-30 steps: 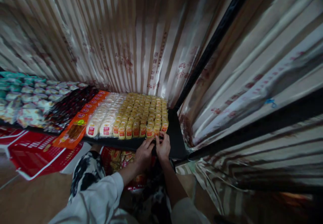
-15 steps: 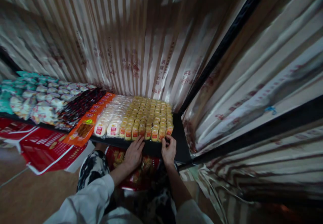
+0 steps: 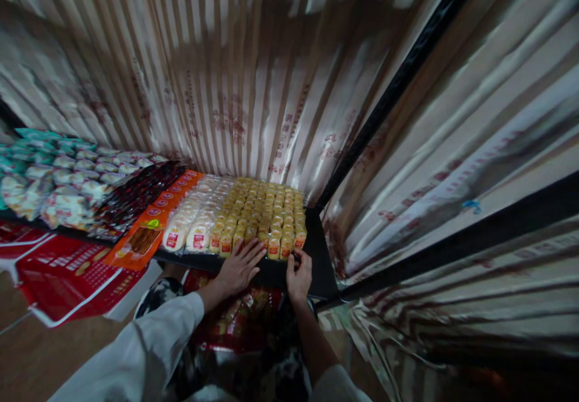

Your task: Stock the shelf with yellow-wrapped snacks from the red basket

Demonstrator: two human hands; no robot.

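Rows of small yellow wrapped snack packs (image 3: 260, 209) stand tightly side by side on the black shelf (image 3: 319, 239), red labels facing me along the front. My left hand (image 3: 239, 267) lies against that front row with its fingers stretched and spread, covering a few packs. At the front right corner, my right hand (image 3: 299, 274) has its fingers curled together near the last packs. Whether anything is pinched in it, I cannot tell. White wrapped packs (image 3: 199, 212) adjoin the yellow ones on the left.
Left of the white packs lie a flat orange packet (image 3: 147, 233), dark shiny packets (image 3: 131, 200), and white and teal bags (image 3: 67, 178). A red bag of snacks (image 3: 233, 317) is below the shelf by my legs. Striped plastic sheeting (image 3: 217, 88) and a black post (image 3: 384, 112) stand behind.
My left hand has flattened and spread its fingers, shifting slightly right along the front row. My right hand stays curled at the corner. The view has moved a little.
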